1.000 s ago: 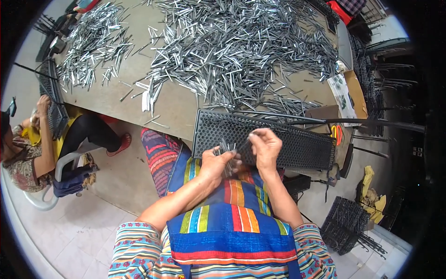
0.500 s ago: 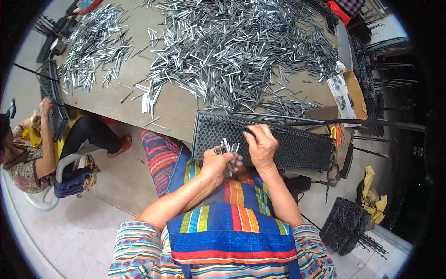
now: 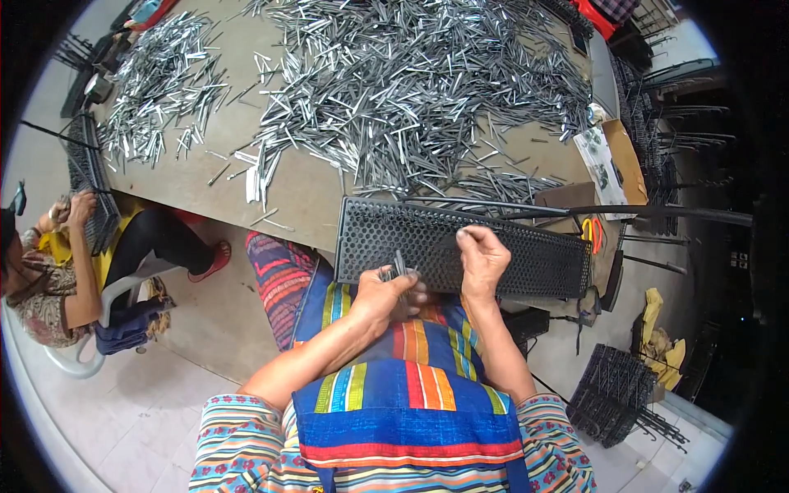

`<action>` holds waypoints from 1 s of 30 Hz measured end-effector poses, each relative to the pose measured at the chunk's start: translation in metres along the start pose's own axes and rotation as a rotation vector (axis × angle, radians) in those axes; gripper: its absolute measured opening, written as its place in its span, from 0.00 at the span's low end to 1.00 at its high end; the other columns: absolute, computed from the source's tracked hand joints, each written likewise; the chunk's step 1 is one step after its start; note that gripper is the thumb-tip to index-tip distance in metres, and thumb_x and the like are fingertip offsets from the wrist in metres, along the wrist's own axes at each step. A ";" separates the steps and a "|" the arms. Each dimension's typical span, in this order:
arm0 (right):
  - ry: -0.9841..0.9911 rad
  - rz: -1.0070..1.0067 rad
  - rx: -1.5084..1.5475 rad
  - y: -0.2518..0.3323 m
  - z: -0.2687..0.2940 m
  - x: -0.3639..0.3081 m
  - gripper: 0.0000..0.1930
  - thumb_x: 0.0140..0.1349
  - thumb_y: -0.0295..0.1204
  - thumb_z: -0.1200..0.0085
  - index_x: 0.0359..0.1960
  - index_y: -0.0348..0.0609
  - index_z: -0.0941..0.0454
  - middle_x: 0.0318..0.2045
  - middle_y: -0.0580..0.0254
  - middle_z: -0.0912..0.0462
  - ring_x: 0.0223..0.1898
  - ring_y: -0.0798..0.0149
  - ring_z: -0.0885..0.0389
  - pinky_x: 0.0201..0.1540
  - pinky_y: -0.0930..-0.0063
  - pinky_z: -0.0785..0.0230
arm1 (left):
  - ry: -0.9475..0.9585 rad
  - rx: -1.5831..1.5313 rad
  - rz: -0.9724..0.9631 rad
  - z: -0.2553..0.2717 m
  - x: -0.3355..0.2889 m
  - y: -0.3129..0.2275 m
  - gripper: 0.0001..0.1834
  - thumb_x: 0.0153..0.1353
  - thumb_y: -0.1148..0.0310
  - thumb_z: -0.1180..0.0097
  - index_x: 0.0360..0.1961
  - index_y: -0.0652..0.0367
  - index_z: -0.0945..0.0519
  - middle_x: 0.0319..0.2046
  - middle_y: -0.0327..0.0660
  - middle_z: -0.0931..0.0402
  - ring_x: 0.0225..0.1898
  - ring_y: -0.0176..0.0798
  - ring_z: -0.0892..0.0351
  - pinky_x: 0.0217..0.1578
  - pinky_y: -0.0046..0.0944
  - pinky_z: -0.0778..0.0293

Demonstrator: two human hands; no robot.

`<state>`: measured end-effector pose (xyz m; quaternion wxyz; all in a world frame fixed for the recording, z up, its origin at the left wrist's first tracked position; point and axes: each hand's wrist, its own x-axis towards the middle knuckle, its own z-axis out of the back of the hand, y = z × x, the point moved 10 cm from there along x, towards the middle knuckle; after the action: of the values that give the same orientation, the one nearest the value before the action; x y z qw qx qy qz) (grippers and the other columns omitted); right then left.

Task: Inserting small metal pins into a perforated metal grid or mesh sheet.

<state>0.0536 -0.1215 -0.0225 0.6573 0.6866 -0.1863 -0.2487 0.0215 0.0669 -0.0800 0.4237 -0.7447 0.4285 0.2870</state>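
Note:
My left hand [image 3: 378,297] is closed round a small bundle of thin metal strips [image 3: 399,264], which stick up past the thumb. My right hand [image 3: 484,264] is raised over a long black perforated metal tray [image 3: 386,230], its thumb and forefinger pinched together. Whether anything is between those fingertips cannot be made out. The tray lies lengthwise in front of me at the table's near edge, tilted a little, with a long dark bar along its far side. Beyond it spreads a large heap of the same loose strips [image 3: 386,90].
A smaller strip pile [image 3: 164,82] covers the table [image 3: 222,177] at far left. Orange-handled scissors [image 3: 593,234] and an open cardboard box [image 3: 626,164] are at right. A co-worker [image 3: 57,271] sits at left, handling another black tray [image 3: 90,181]. Stacked black racks [image 3: 612,394] stand on the floor.
My right hand has moved slightly right and down, away from the left hand. The strips in my left hand are bunched closer together. The co-worker's hands have shifted slightly.

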 end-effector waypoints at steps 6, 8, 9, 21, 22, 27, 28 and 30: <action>0.096 0.467 -0.378 0.037 -0.021 0.005 0.04 0.51 0.16 0.40 0.29 0.34 0.21 0.24 0.65 0.24 0.26 0.75 0.28 0.28 0.83 0.36 | 0.188 0.140 -0.015 -0.006 -0.014 0.018 0.08 0.53 0.83 0.47 0.36 0.66 0.23 0.28 0.46 0.19 0.30 0.39 0.18 0.34 0.37 0.20; 0.135 0.552 -0.458 0.037 -0.027 0.002 0.05 0.50 0.16 0.40 0.29 0.34 0.20 0.25 0.62 0.22 0.26 0.72 0.26 0.28 0.80 0.35 | 0.219 0.267 -0.058 -0.005 -0.016 0.017 0.08 0.52 0.83 0.45 0.35 0.66 0.23 0.27 0.45 0.20 0.30 0.38 0.18 0.34 0.35 0.21; 0.140 0.539 -0.477 0.036 -0.028 0.001 0.05 0.49 0.16 0.39 0.29 0.34 0.20 0.26 0.60 0.22 0.26 0.69 0.25 0.28 0.79 0.34 | 0.250 0.395 -0.102 -0.006 -0.017 0.016 0.08 0.51 0.83 0.44 0.34 0.66 0.23 0.27 0.44 0.20 0.30 0.36 0.19 0.35 0.34 0.22; 0.256 0.284 -0.620 0.023 -0.038 -0.003 0.05 0.49 0.19 0.39 0.29 0.34 0.18 0.23 0.64 0.23 0.22 0.76 0.27 0.25 0.81 0.37 | 0.005 -0.027 -0.047 0.012 -0.008 0.002 0.06 0.55 0.80 0.43 0.35 0.64 0.22 0.28 0.47 0.19 0.25 0.38 0.19 0.25 0.34 0.21; 0.258 0.284 -0.619 0.024 -0.038 -0.006 0.05 0.49 0.19 0.39 0.29 0.34 0.18 0.23 0.64 0.23 0.22 0.76 0.27 0.25 0.81 0.37 | 0.003 -0.028 -0.048 0.011 -0.006 0.001 0.06 0.55 0.80 0.43 0.35 0.64 0.22 0.28 0.47 0.19 0.25 0.38 0.19 0.25 0.34 0.21; 0.508 -0.273 -0.116 -0.027 -0.047 -0.041 0.03 0.51 0.20 0.40 0.28 0.34 0.19 0.21 0.68 0.23 0.19 0.79 0.29 0.22 0.86 0.39 | 0.030 -0.064 -0.046 -0.005 0.000 0.003 0.06 0.55 0.81 0.45 0.35 0.64 0.22 0.28 0.46 0.19 0.26 0.41 0.17 0.26 0.36 0.19; 0.403 -0.396 -0.007 -0.035 -0.038 -0.043 0.02 0.52 0.20 0.40 0.28 0.35 0.20 0.19 0.69 0.24 0.16 0.80 0.31 0.19 0.86 0.41 | 0.009 -0.061 -0.060 -0.005 0.000 0.001 0.06 0.55 0.81 0.45 0.35 0.64 0.22 0.28 0.46 0.19 0.26 0.41 0.17 0.26 0.36 0.18; 0.248 -0.273 0.055 -0.030 -0.021 -0.028 0.03 0.54 0.19 0.42 0.30 0.37 0.21 0.16 0.71 0.25 0.13 0.81 0.35 0.15 0.86 0.46 | -0.017 -0.040 -0.065 -0.002 -0.001 -0.002 0.07 0.54 0.82 0.46 0.35 0.65 0.22 0.29 0.46 0.19 0.26 0.41 0.17 0.26 0.36 0.18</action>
<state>0.0412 -0.0863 -0.0498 0.6162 0.7486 -0.0156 -0.2442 0.0226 0.0659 -0.0776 0.4213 -0.7641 0.3945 0.2882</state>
